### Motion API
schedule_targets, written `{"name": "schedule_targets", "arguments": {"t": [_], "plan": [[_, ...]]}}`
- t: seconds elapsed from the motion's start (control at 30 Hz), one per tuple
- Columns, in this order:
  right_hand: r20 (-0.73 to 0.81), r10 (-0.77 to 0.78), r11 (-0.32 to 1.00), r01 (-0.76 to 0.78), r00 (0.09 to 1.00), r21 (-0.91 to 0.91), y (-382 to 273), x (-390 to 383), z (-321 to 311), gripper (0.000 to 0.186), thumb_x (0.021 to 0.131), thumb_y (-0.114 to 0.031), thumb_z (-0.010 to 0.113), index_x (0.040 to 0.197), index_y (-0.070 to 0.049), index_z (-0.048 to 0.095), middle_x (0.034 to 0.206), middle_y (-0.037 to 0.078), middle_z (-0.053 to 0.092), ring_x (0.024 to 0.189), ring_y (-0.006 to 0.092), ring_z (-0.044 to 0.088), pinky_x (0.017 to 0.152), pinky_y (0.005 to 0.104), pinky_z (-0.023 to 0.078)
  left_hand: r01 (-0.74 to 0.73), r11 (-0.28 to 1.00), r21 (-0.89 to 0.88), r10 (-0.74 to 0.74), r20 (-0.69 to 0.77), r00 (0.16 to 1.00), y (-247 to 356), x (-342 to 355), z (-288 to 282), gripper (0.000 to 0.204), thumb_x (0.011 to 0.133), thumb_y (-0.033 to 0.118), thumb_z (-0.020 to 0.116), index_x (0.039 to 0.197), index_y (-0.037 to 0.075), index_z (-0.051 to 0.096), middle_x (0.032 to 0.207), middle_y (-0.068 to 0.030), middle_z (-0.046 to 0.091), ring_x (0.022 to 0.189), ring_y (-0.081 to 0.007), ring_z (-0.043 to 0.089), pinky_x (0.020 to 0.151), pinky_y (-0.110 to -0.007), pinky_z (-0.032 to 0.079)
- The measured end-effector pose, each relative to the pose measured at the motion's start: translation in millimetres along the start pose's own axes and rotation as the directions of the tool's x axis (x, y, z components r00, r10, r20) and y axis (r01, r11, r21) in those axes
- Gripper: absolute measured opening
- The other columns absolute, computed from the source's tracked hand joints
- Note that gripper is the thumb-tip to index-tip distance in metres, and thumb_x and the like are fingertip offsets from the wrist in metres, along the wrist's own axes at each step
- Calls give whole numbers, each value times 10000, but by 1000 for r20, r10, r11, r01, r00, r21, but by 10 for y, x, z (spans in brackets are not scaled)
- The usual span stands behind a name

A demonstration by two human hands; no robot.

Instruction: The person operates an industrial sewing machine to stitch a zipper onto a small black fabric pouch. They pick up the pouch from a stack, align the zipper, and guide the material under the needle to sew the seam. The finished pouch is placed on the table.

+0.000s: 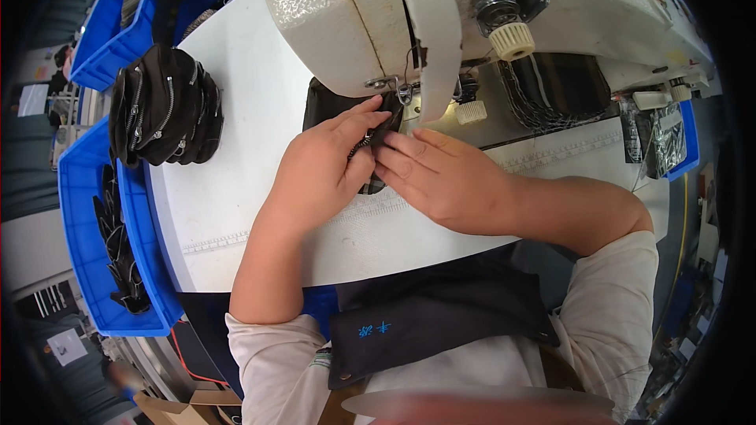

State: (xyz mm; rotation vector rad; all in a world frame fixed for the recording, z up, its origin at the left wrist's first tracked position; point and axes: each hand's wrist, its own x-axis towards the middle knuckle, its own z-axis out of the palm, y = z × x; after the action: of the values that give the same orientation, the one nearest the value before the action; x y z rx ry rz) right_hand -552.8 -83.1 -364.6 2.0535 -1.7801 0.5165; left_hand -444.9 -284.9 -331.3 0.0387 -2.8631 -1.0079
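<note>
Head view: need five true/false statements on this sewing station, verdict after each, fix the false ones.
1. The left hand and right hand are both at the dark fabric piece by the sewing machine. True.
2. The stack of zippered dark pieces is at the right end of the white table. False: the stack is at the left edge.
3. Ruler markings show on the table to either side of the hands. True.
4. The small bin at the far right is red. False: it is blue.
5. The blue bin at the lower left has dark pieces in it. True.
</note>
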Motion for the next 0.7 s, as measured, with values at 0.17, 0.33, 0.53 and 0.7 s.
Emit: {"name": "schedule_targets", "arguments": {"t": [0.17, 0.33, 0.53, 0.7], "plan": [[-58, -10, 1000, 9, 998, -18, -43, 11, 191, 235, 805, -157, 652, 948, 13, 730, 962, 129, 678, 958, 284, 641, 843, 350, 521, 58, 998, -5, -58, 6, 998, 78, 37, 21, 393, 876, 46, 604, 1258, 25, 696, 1354, -134, 697, 1142, -347, 699, 976, -397, 551], [94, -43, 997, 49, 995, -57, -77, -2, 187, 240, 784, -153, 664, 954, 4, 725, 964, 152, 700, 986, 300, 678, 870, 372, 553, 51, 992, 115, -47, -35, 998, 113, 42, 91, 372, 849, 50, 694, 1219, 70, 730, 1324, -83, 706, 1136, -311, 692, 933, -376, 563], [135, -51, 999, 52, 990, -4, -83, -27, 139, 235, 740, -154, 665, 913, -4, 714, 907, 113, 686, 867, 266, 664, 710, 331, 535, -154, 888, 433, 204, -70, 977, 140, 63, 237, 385, 756, 48, 742, 1136, 105, 768, 1114, -20, 691, 1014, -246, 659, 815, -355, 572], [128, -62, 998, 58, 990, 37, -22, -46, 72, 210, 730, -155, 666, 879, -13, 710, 899, 111, 695, 857, 248, 661, 672, 319, 515, -184, 878, 443, 216, -22, 976, 165, 85, 227, 384, 720, 54, 776, 1099, 108, 775, 1057, -17, 688, 973, -252, 659, 799, -380, 564]]}}
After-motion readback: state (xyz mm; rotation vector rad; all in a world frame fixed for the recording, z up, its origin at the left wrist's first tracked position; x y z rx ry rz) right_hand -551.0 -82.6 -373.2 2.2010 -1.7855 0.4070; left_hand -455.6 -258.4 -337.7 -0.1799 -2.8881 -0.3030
